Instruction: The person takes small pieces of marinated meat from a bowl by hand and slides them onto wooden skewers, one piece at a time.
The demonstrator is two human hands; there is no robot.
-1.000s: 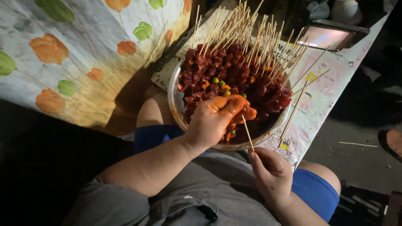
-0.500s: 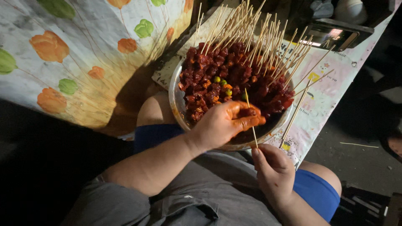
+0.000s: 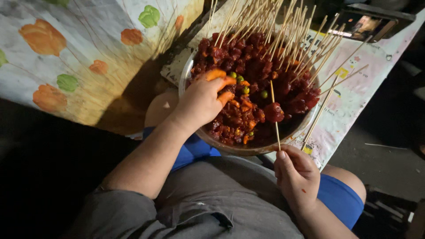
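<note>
Pinching the near end of a thin wooden skewer [image 3: 275, 116] between thumb and fingertips, the right hand [image 3: 297, 177] sits just at the near rim of a wide metal bowl [image 3: 230, 147]. The skewer rises away from the hand over the bowl and carries one dark red chunk of meat [image 3: 274, 112] partway up its length. The left hand [image 3: 201, 102] reaches in over the bowl's left rim, its orange-smeared fingers curled down onto the marinated pieces; whether it grips one of them cannot be told.

The bowl is filled with small chunks in a dark red marinade [image 3: 248, 66], mixed with bits of orange and a few green peas [image 3: 242, 89]. Across its far and right side lies a thick heap of loaded skewers [image 3: 283, 35], their bare ends fanning outward past the rim. The bowl rests at the near edge of a desk [image 3: 354, 93] covered with a pale printed sheet. To the left hangs a light cloth with orange and green flowers [image 3: 66, 57]. Below, the person's grey shirt and blue shorts [image 3: 341, 199] fill the near view.
</note>
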